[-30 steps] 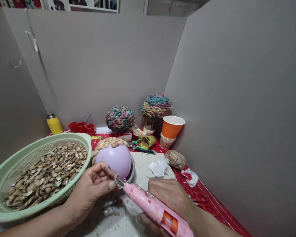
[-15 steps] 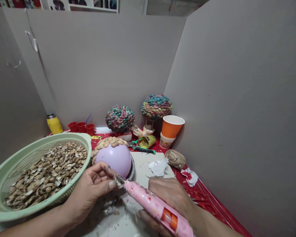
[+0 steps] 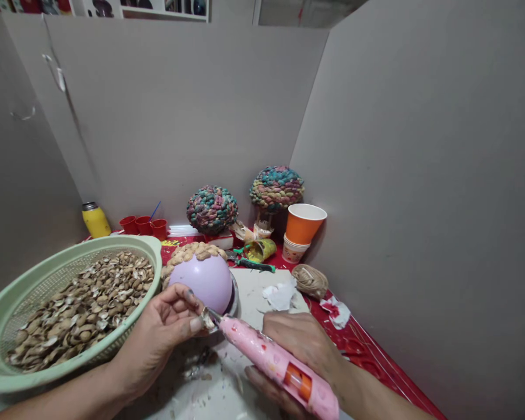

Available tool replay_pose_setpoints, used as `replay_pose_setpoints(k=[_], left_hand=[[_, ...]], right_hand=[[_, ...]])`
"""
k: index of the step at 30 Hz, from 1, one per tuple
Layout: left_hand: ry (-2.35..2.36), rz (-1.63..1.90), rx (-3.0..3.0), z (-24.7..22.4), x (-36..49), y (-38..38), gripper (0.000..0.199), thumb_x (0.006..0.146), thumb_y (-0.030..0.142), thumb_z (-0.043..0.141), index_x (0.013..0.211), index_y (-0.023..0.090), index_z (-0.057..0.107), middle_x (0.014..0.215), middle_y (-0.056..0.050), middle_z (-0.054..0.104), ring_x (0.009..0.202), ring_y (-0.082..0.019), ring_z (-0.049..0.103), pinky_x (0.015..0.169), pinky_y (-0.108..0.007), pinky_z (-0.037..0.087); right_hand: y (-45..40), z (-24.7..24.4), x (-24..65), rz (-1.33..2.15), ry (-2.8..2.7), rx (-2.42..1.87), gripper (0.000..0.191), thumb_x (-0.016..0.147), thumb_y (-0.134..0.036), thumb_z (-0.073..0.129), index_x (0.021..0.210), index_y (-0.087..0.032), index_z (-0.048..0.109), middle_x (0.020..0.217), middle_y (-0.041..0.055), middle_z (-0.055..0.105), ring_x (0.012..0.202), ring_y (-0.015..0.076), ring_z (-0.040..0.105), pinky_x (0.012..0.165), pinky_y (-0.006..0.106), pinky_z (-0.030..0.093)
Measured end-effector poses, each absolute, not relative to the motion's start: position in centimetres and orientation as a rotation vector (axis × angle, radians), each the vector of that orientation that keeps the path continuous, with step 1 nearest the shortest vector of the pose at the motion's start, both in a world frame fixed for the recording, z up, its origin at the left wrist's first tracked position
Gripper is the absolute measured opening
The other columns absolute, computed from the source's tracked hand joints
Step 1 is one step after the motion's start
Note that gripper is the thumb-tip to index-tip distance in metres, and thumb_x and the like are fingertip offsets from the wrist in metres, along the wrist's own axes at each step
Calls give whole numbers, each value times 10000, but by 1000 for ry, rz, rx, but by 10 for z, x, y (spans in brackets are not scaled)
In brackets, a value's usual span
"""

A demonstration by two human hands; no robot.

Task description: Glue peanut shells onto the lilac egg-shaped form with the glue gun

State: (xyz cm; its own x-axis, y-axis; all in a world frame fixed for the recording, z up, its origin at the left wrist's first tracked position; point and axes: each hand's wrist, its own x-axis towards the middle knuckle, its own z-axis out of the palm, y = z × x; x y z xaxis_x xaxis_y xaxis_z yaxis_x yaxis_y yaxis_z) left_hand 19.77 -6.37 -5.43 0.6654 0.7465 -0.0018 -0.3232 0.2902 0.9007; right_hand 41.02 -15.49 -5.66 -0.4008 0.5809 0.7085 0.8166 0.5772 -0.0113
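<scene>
My left hand [image 3: 164,326] pinches a small peanut shell [image 3: 207,320] between thumb and fingers. Closed around a pink hot glue gun [image 3: 262,353] is my right hand [image 3: 304,344]; the gun's metal nozzle meets the shell. Just behind my left hand, a lilac balloon [image 3: 203,283] rests in a dark-rimmed bowl [image 3: 235,297], which is mostly hidden. Shells [image 3: 192,252] cover the balloon's top and far left side. To the left, a pale green plastic basket [image 3: 156,256] holds many loose shell halves [image 3: 91,297].
Two coloured shell-covered balls [image 3: 212,210] stand at the back. Stacked paper cups [image 3: 306,224], a twine ball [image 3: 310,281], pliers [image 3: 256,266] and crumpled tissue [image 3: 280,294] lie to the right. Red cups [image 3: 143,225] and a yellow bottle [image 3: 96,220] stand back left. Grey partitions [image 3: 420,175] surround the table.
The peanut shell has tilted slightly at the nozzle, and the glue gun has shifted a little to the left. Both hands keep their holds; the camera view has moved very slightly.
</scene>
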Motion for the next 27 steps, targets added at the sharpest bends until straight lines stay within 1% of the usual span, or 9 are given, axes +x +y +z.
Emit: replay_pose_setpoints(k=[5,9,12,19,24,27], left_hand=[[471,747,1054,-53,198,-64,260,741,195,787,856,177,555,809,-5,661,740,-126,617,731,-264,516],[474,754,1050,-53,198,-63,261,738,185,788,863,177,559,817,-7,660,742,-126,616,729,-264,519],[478,756,1048,-53,197,-63,261,739,184,786,861,179,555,821,-5,655,747,-130,618,730,-269,525],[464,763,1071,-54,198,-63,244,765,187,763,876,183,546,818,-4,649,741,-128,610,722,-271,526],[473,772,1090,-56,196,-62,235,771,196,758,882,188,551,820,1,637,718,-116,590,692,-251,512],[484,778,1098,-55,195,-63,234,768,199,759,881,189,554,824,2,632,707,-115,585,678,-250,510]], right_hand=[[-155,-55,408,-470,-2112,-1110,352,902,-309,449,568,-226,379,474,-54,419,407,91,321,411,266,230],[-154,-53,406,-511,-2076,-1083,389,930,-330,416,558,-226,371,461,-59,397,401,88,300,406,268,218],[-153,-52,406,-524,-2066,-1098,390,928,-337,423,559,-224,367,463,-61,392,401,85,294,407,265,214],[-155,-55,408,-446,-2089,-1098,348,897,-324,470,586,-228,346,489,-63,414,412,79,340,432,264,212],[-156,-59,410,-409,-2106,-1146,321,886,-335,474,606,-225,363,515,-54,449,432,84,363,451,274,223],[-156,-61,411,-413,-2117,-1141,317,879,-341,485,608,-225,368,512,-56,444,429,84,350,445,277,221]])
